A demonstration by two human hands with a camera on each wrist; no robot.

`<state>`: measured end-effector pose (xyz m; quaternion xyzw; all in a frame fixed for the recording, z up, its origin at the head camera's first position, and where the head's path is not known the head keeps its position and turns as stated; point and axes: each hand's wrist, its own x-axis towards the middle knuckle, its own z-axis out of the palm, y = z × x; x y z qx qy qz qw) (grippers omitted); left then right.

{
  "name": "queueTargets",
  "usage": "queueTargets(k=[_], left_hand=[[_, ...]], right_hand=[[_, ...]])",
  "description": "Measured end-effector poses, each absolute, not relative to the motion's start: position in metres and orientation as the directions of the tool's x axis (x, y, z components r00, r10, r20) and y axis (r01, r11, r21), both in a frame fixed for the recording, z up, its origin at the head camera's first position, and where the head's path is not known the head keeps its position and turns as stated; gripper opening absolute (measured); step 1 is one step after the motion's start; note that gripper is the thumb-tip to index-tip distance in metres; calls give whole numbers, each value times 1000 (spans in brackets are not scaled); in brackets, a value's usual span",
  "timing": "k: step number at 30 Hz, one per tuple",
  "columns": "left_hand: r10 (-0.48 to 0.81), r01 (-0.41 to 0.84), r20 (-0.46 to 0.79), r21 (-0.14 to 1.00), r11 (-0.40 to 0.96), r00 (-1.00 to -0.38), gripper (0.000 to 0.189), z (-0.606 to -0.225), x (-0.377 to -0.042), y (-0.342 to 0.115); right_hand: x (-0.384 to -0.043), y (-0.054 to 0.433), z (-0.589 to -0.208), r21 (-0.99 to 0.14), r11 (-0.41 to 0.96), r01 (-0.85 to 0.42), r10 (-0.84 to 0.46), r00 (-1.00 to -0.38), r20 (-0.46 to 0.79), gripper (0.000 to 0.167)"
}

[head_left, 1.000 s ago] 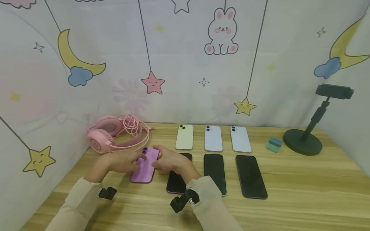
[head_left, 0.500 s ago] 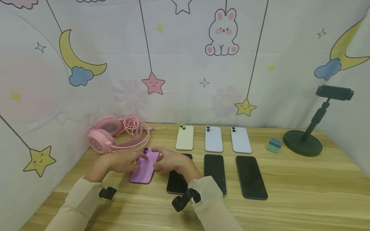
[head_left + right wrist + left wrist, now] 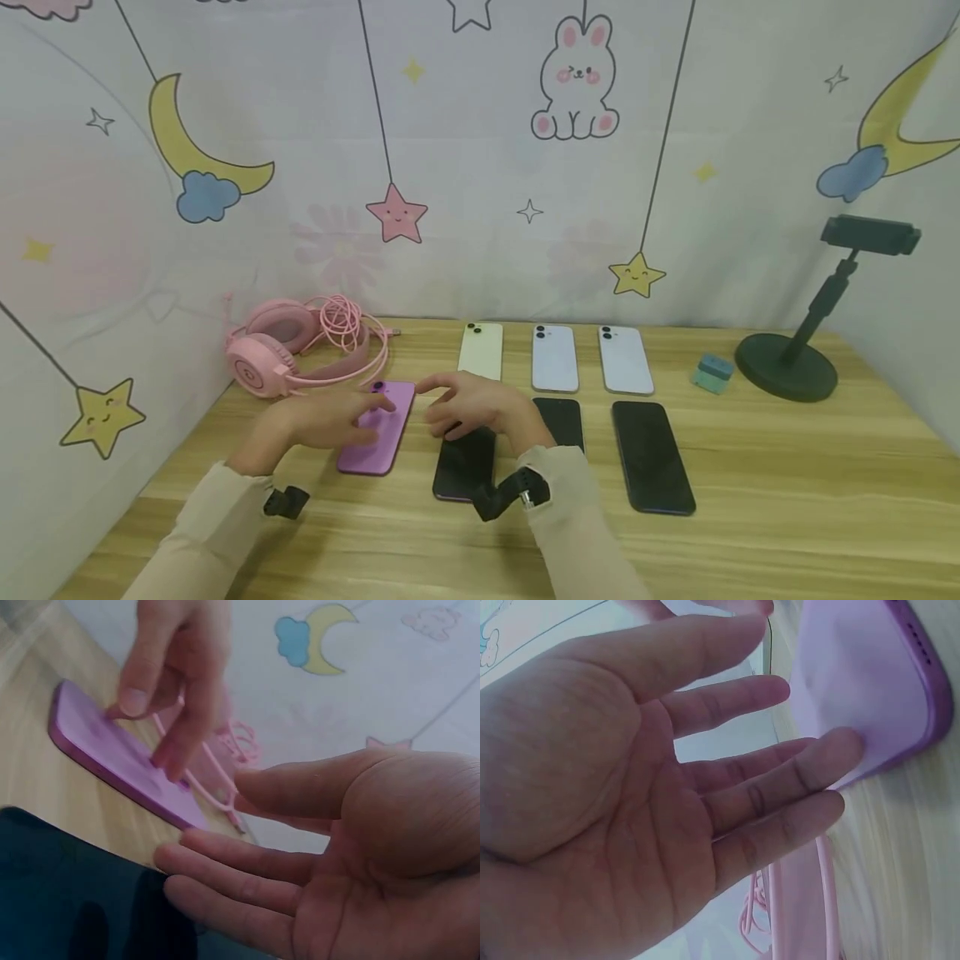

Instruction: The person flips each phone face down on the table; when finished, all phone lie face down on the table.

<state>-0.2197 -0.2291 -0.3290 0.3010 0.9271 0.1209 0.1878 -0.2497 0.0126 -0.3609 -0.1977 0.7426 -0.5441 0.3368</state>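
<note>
A purple phone point(image 3: 375, 457) lies back up on the wooden table, its camera lenses at the far end. My left hand point(image 3: 326, 419) is over its left side, fingers extended and apart; whether a fingertip touches the phone cannot be told. In the left wrist view, the palm shows with nothing held, close to the phone's purple edge. To the right, my right hand point(image 3: 480, 402) hovers above a black-screened phone point(image 3: 463, 473), partly hiding it. The right wrist view shows that hand's fingers point(image 3: 232, 889) loosely extended, holding nothing.
Two more dark-screened phones point(image 3: 652, 458) lie to the right. Behind them are a pale yellow phone point(image 3: 480, 348) and two white phones point(image 3: 555, 360), backs up. Pink headphones point(image 3: 258, 367) with a coiled cable stand at left. Teal blocks point(image 3: 712, 373) and a black phone stand point(image 3: 786, 367) are at right.
My right hand has left the purple phone's right edge and moved right, over the neighbouring black-screened phone. The left hand has stayed nearly in place, its fingers a little straighter. The purple phone has barely shifted.
</note>
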Motion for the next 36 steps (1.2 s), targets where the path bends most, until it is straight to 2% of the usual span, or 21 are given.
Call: queueTargets(k=[6,13,20,26,36], left_hand=[[623,548,-249,311,777,-742,41,-332,-218,-224],[673,622,-185,267,736,-716,41,-335,-220,-210],[643,589,-272,258,766,-717,44,-329,-224,-199],[597,552,-356,229,802,-719,48,-321,-228,-190],[601,527,-385,289,799,-700,48,-319,-233,-166]], right_hand=[[-254,32,-362,-938,341,65,-678,-674,-293,50],[-255,48,-367,-941,330,70,-640,-716,-277,50],[-253,65,-371,-935,341,101,-594,-747,-297,50],[-252,71,-367,-913,404,51,-579,-759,-298,49],[-246,85,-360,-894,446,45,-548,-776,-313,46]])
